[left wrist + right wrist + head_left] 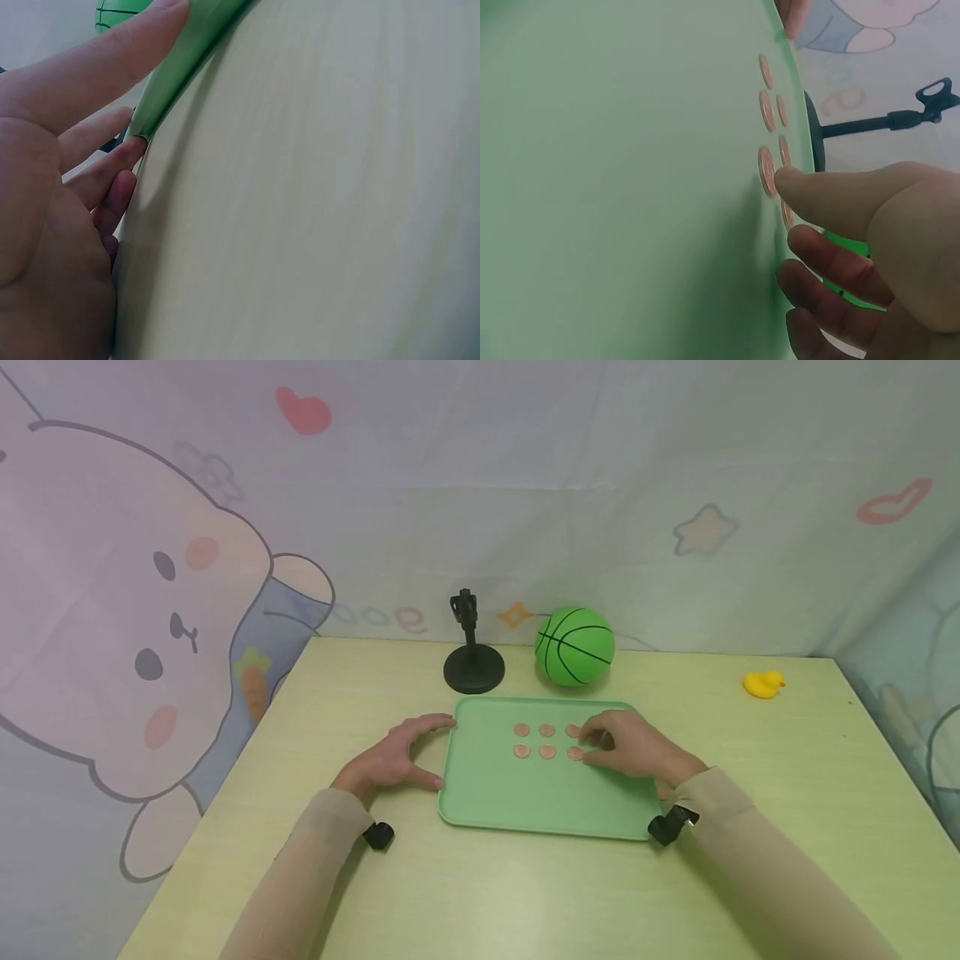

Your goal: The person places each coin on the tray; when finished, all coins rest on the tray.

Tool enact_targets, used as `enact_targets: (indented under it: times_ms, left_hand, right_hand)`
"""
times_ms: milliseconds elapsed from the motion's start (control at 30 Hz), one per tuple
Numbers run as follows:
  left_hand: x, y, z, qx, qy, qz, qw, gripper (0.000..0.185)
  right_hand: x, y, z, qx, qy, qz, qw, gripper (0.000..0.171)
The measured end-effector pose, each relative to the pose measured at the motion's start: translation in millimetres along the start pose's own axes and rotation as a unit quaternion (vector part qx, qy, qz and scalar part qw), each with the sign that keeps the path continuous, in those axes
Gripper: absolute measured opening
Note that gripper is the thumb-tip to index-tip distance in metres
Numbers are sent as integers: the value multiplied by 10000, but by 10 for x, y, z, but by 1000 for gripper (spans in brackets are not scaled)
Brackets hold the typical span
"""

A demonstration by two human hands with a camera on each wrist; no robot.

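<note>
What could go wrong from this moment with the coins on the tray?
1. The right hand has its fingertips on the flat coins; on the smooth green tray one may slide away rather than lift.
2. The coins lie in tight rows, so a finger could nudge a neighbour out of line.
3. The left hand only touches the tray's edge; a push might shift the tray toward the green ball.

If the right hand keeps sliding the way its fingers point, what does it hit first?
The right hand points left across the green tray. Its fingers already touch the nearest copper coin; the other coins come next, though depth is unclear.
</note>
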State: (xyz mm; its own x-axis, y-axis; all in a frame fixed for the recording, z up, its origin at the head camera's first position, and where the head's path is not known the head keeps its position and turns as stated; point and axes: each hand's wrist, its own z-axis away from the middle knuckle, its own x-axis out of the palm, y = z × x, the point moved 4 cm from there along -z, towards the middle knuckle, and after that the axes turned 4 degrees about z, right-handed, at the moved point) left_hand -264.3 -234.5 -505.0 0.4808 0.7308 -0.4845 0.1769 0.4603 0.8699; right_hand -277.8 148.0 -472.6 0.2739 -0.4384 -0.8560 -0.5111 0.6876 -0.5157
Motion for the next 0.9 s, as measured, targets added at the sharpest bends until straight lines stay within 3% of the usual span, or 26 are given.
enact_targets:
  times_ms: [633,900]
  left_hand:
    - [-6,-14,-1,-13,9,-82,10000,99]
    - [-5,-18,-7,64,-22,-213,9998,99]
  right_hand:
    - [-428,404,580,305,312,-1,9990,19]
    - [-436,539,765,577,-51,-77,9983,19]
